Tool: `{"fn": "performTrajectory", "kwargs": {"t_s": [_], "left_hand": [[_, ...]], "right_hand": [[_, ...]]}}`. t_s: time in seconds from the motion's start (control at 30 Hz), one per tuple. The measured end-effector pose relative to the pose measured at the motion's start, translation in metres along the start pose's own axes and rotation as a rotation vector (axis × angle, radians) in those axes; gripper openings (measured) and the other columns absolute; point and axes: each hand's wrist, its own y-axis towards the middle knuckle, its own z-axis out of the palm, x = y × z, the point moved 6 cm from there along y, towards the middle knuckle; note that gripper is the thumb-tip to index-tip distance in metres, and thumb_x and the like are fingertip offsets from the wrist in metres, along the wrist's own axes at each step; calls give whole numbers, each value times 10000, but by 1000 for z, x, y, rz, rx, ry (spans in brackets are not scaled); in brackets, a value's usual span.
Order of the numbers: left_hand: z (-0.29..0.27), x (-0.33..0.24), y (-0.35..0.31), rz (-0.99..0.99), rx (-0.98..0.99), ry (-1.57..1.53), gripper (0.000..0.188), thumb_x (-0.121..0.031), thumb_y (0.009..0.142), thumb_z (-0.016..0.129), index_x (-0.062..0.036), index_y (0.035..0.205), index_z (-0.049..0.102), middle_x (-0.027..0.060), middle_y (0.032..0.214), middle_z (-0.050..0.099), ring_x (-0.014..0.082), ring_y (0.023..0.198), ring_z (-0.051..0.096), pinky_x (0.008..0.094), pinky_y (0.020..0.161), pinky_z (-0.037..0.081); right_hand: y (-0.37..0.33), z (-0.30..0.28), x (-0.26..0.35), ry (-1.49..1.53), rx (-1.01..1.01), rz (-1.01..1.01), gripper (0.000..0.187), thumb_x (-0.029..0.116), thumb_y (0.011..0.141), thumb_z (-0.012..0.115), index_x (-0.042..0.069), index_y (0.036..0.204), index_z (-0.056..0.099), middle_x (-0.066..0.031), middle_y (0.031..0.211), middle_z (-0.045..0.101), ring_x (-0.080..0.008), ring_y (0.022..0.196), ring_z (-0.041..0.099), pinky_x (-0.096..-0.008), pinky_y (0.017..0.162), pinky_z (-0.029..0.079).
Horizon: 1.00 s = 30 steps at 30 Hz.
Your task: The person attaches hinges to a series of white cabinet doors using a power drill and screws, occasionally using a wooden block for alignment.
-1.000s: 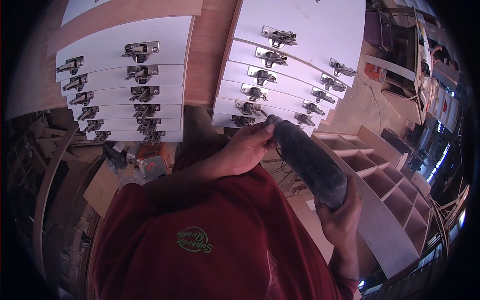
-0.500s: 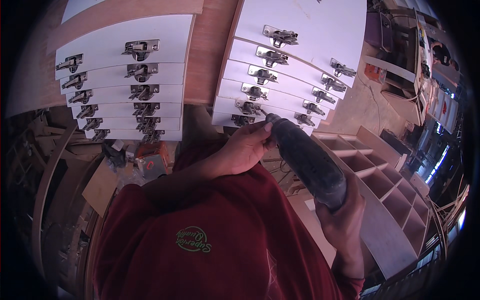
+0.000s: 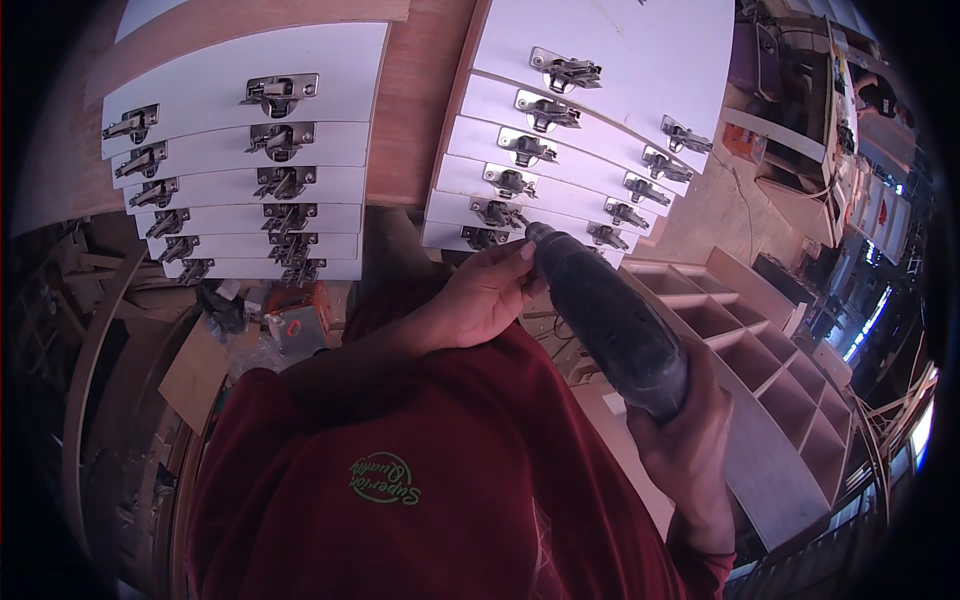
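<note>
My right hand (image 3: 690, 425) is wrapped around the rear of a dark, worn power drill (image 3: 615, 330), which slants up and to the left. My left hand (image 3: 490, 300) is curled at the drill's nose, thumb against it and fingers partly hidden beneath. The bit end meets a metal cabinet hinge (image 3: 497, 213) on one of the lower white panels of the right stack (image 3: 610, 125); the exact contact is too small to tell. Several more hinges sit in two columns on these overlapping panels. Another stepped stack of white panels (image 3: 215, 85) with hinges (image 3: 281, 95) lies at the left.
A reddish-brown board (image 3: 405, 110) shows between the stacks. At right stands a wooden frame with compartments (image 3: 755, 360). An orange box (image 3: 298, 315) and clear plastic lie below the left stack. Timber pieces (image 3: 95, 370) lean at far left. Another person (image 3: 878, 95) is at far right.
The drill's nose and my left hand have shifted very slightly left and up, beside the same hinge. The view has moved a little; both hands keep their grip.
</note>
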Motion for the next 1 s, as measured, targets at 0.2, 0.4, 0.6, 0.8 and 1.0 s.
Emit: {"fn": "performTrajectory", "kwargs": {"t_s": [0.2,0.4,0.6,0.8,1.0], "left_hand": [[1,-1,1,1,20,-6,276,-232,1108,539,-69,1313,627,-6,1185,685,99,1073,628,280,934,501],[-5,1,2,-6,9,11,258,-234,1095,566,-65,1266,661,1,1158,695,99,1018,629,277,921,495],[-7,2,-6,-36,-63,115,286,-243,1084,588,-42,1266,676,32,1147,691,110,1000,624,297,919,497],[-1,-22,-36,-29,-164,450,396,-285,1082,591,5,1349,629,55,1116,667,118,979,611,301,900,493],[-7,-67,-52,438,-429,1070,248,-213,1070,612,-2,1194,654,53,1056,658,142,908,638,294,739,536]], "right_hand": [[0,0,3,5,-13,12,535,3,749,731,-6,1251,547,-248,950,723,-453,897,748,-469,772,595],[4,-2,-7,41,-38,8,523,6,749,744,-18,1235,551,-242,938,725,-450,899,750,-445,766,586],[21,-8,-29,109,-73,62,477,-2,744,742,-43,1194,588,-231,913,729,-399,909,766,-395,780,576],[34,-17,-23,34,-23,10,479,-21,720,747,-33,1177,603,-234,925,741,-390,910,765,-401,789,578],[37,-18,-7,-102,21,-31,469,-22,707,783,7,1134,592,-243,908,732,-440,910,737,-447,762,574]]}}
